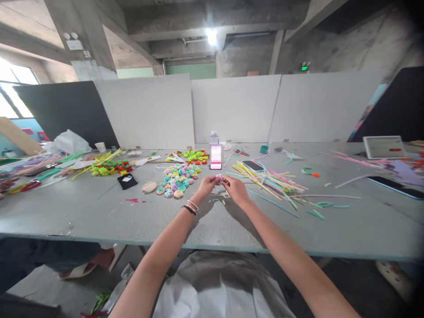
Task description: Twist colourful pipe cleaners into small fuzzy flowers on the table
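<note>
Above the middle of the table, my left hand [207, 184] and my right hand [234, 187] meet, fingertips pinched together. Between them is a small lilac coiled pipe cleaner [219, 177], partly covered by the fingers. Left of my left hand lies a heap of pastel coiled pipe-cleaner pieces [179, 176] in mint, lilac, yellow and pink. To the right of my right hand spreads a loose bundle of long pipe cleaners [271, 181] in yellow, pink and mint. Short green offcuts [217, 200] lie on the table just below my hands.
A lit phone [216, 157] stands upright before a clear bottle [213, 138]. Another phone [253, 165] lies by the bundle. Red, yellow and green coils [111, 168] are piled at left near a black square item [127, 180]. White panels [235, 108] close off the table's back.
</note>
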### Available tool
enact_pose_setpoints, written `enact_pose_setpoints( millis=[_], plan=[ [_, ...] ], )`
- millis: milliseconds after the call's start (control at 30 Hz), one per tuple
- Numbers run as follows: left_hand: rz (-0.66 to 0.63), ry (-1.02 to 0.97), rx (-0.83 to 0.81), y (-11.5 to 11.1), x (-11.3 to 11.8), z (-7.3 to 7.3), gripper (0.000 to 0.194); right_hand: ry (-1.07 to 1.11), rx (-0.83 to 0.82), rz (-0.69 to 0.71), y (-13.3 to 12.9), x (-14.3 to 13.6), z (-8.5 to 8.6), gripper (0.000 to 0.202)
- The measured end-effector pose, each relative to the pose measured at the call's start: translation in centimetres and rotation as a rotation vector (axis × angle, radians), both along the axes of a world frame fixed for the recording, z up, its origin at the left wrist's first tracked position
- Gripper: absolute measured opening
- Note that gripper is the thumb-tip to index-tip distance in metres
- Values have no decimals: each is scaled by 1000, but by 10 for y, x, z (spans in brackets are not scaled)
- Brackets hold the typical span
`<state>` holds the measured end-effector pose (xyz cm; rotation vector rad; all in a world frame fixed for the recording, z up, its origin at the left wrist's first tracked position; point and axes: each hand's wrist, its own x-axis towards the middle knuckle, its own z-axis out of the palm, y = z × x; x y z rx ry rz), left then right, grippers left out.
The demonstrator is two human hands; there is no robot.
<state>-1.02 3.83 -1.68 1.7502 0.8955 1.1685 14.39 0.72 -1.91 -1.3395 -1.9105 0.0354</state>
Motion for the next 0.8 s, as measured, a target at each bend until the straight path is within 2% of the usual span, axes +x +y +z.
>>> enact_pose_setpoints(
  millis=[233,433,567,800],
  plan=[
    [12,9,32,2,2,0,55,-34,-26,-64,1,-1,0,33],
    [45,2,-53,-2,1,5,36,-7,-17,-90,4,1,0,36],
    [60,-16,-78,-2,1,7,30,-11,-11,-49,3,2,1,37],
    [102,-110,-80,5,3,1,21,5,-11,59,-1,-1,4,35]
  ],
)
